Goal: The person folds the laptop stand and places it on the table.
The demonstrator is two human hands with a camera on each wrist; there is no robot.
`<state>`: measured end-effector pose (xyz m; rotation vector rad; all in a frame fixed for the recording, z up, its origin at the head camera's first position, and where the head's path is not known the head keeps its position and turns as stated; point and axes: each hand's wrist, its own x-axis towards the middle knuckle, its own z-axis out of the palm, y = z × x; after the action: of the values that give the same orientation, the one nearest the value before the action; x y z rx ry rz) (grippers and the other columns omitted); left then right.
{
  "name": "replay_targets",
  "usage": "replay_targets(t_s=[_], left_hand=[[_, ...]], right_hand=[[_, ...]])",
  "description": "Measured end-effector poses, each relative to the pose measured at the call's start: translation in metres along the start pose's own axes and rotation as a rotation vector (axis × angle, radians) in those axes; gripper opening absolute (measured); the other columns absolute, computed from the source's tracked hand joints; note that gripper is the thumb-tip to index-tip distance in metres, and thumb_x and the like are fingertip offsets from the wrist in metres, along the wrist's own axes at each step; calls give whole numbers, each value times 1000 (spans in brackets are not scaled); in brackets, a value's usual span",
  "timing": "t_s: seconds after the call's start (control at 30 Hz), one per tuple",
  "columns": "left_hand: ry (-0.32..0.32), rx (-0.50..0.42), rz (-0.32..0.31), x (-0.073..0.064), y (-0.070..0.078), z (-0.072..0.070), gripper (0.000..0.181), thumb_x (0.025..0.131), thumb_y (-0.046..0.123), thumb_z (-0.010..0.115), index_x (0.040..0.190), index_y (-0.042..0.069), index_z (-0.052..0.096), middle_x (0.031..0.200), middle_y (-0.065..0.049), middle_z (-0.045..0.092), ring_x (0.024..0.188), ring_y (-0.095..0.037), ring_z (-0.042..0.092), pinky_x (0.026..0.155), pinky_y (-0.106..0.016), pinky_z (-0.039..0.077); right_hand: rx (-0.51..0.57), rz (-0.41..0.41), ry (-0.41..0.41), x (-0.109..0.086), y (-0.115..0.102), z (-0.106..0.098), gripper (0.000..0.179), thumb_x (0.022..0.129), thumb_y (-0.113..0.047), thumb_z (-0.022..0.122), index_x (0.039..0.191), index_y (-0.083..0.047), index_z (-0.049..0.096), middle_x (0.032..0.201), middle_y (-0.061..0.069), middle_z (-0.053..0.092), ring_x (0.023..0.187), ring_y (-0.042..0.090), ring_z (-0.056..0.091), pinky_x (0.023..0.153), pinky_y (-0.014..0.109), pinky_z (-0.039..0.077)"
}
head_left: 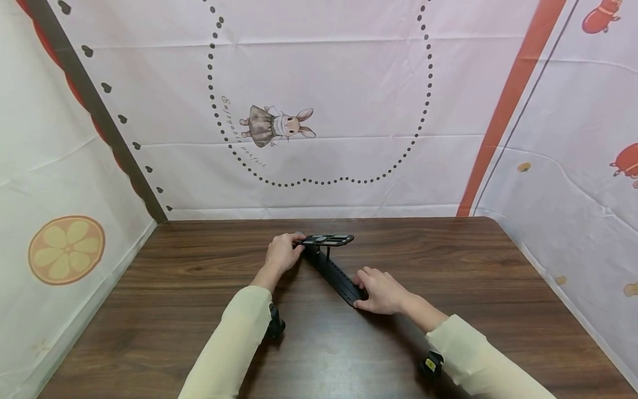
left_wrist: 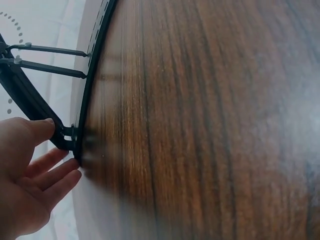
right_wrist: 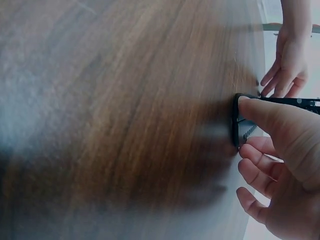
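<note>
Head view: white printed cloth (head_left: 349, 88) backs brown wood-grain table (head_left: 199, 277); black slotted stand (head_left: 333, 272) spans left hand (head_left: 282, 254) and right hand (head_left: 381, 291), fingers pinching its ends.

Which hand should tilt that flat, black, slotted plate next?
Probably the left hand: its thumb touches the flat black slotted plate near its hinged end, while the right hand holds the opposite end of the long black base.

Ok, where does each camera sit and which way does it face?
Head: on the head, facing forward and down at the table; left hand, right hand, sleeves show.
Left wrist: on that wrist, toward the black stand; left hand shows.
Right wrist: on that wrist, toward the stand's end; both hands show.
Both wrist views share the stand and left hand.
</note>
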<state>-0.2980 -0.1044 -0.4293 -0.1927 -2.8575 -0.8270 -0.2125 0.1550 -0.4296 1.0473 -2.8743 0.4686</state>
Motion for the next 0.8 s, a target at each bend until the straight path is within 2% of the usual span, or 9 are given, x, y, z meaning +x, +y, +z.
replay_targets(t_s=[0.2, 0.4, 0.57, 0.8], left_hand=[[-23, -23, 13, 1, -1, 1, 27, 88, 20, 61, 115, 18, 66, 103, -4, 68, 98, -23, 62, 83, -41, 48], [-36, -3, 13, -3, 2, 1, 30, 89, 25, 62, 118, 18, 64, 107, -2, 67, 99, -24, 62, 83, -42, 48], [0, 15, -3, -8, 8, -1, 31, 88, 30, 62, 116, 17, 65, 108, -3, 67, 97, -27, 63, 79, -44, 49], [42, 26, -42, -12, 13, -3, 29, 87, 32, 63, 111, 19, 68, 101, -2, 70, 87, -26, 65, 69, -41, 50]], right_hand=[[9, -20, -16, -2, -2, 0, 36, 74, -29, 74, 97, -8, 56, 87, 0, 54, 80, 16, 53, 63, 32, 41], [21, -50, -7, -5, 0, -1, 35, 75, -27, 74, 99, -8, 57, 88, 1, 55, 82, 16, 53, 63, 32, 42], [26, -66, -20, -7, 3, -3, 33, 76, -23, 73, 101, -8, 58, 91, 2, 56, 84, 17, 53, 66, 33, 44], [14, -97, -58, -8, 6, -5, 32, 77, -17, 72, 104, -8, 59, 93, 1, 55, 86, 17, 51, 66, 32, 42]])
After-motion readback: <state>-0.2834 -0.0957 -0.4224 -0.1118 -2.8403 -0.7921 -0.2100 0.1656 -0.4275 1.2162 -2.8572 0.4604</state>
